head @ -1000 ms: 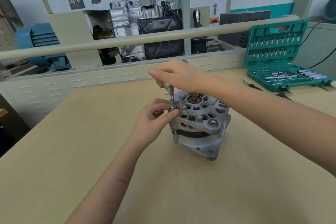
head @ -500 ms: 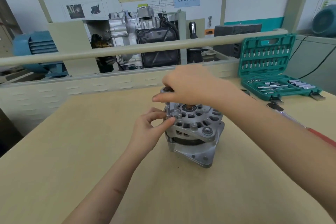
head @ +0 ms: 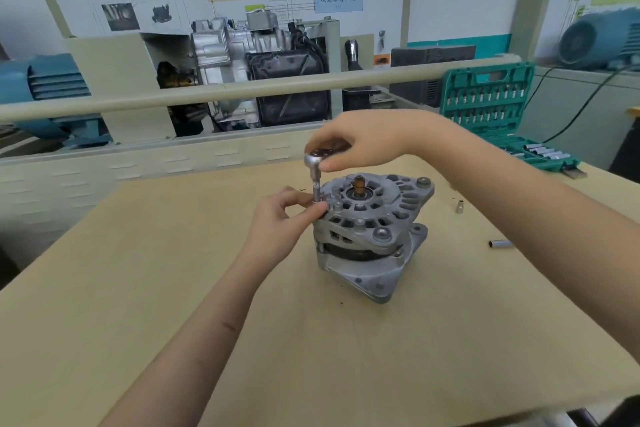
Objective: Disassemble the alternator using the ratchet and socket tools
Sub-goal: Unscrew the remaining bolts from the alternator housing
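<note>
A grey cast alternator point(head: 372, 236) stands on the wooden table point(head: 173, 288) with its shaft end up. A chrome ratchet head point(head: 313, 160) with a socket point(head: 317, 189) below it stands upright on a bolt at the alternator's left rim. My right hand point(head: 353, 146) grips the ratchet head from above; the handle is hidden under the hand. My left hand point(head: 287, 218) pinches the socket's lower end where it meets the housing.
Two loose sockets, one point(head: 459, 207) small and one point(head: 500, 244) lying on its side, sit right of the alternator. An open green socket case point(head: 491, 104) stands at the back right. A rail point(head: 242, 88) and an engine display point(head: 259, 69) run behind the table.
My right hand has shifted on the ratchet head, which now shows at its fingertips. My left hand stays pinched on the socket. The camera view has tilted upward and to the right.
</note>
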### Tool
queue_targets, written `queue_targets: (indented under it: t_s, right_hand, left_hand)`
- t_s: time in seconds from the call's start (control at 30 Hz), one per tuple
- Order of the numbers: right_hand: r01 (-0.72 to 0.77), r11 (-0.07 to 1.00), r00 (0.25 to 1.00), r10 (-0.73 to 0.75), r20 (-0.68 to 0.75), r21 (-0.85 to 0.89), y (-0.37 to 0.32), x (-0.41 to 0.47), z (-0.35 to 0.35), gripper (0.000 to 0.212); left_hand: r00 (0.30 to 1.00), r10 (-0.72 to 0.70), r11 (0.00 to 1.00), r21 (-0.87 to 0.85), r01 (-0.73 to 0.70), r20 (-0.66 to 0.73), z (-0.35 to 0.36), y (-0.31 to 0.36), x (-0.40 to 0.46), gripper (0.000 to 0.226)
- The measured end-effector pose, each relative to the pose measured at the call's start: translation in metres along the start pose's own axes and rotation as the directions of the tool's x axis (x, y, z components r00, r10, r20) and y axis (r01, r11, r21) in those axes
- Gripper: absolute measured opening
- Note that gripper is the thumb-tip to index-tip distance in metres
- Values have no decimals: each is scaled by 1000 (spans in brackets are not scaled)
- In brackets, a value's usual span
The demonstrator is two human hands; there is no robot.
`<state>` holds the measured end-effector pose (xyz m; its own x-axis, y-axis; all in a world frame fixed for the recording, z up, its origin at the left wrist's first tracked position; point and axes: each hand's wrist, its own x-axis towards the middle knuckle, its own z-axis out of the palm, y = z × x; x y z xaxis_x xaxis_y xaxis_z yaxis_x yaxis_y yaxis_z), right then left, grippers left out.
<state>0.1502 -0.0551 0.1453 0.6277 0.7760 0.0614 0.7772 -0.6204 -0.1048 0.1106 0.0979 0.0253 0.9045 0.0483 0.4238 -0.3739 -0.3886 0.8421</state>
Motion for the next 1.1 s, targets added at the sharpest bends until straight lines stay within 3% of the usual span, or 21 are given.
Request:
queue_targets:
  t_s: [0.13, 0.23, 0.37, 0.43, 0.73, 0.83, 1.0, 1.1]
  right_hand:
    - [-80, 972, 994, 62, -87, -220, -6, 8, 4, 48]
    - [-85, 904, 988, 20, -156, -419, -11, 13, 8, 49]
    - [20, 960, 999, -32, -37, -279, -9, 8, -1, 31]
    - [44, 981, 999, -42, 12, -188, -7, 6, -4, 27]
    - [-49, 991, 998, 45, -35, -126, 0, 15, -3, 41]
    - [-16, 986, 999, 9, -46, -165, -2, 19, 1, 39]
    - [66, 991, 998, -66, 0, -121, -1, 14, -4, 19]
    - [83, 991, 996, -81, 22, -104, 0, 11, -5, 22]
  left_hand:
    - [995, 11, 1000, 26, -9, -100, 4, 0, 1, 17]
    - [991, 14, 999, 31, -10, -137, 4, 0, 0, 23]
    - [1000, 1, 1000, -8, 0, 26, -3, 1, 2, 5]
    - [996, -4, 1000, -18, 5, 89, -8, 0, 3, 8]
    - [1000, 2, 999, 40, -1, -25, -3, -3, 7, 16]
    - [999, 2, 998, 61, 1, -43, -3, -2, 7, 20]
    - [993, -24, 999, 27, 21, 117, -10, 3, 8, 7]
    - [992, -4, 998, 64, -4, 125, -9, 5, 9, 11]
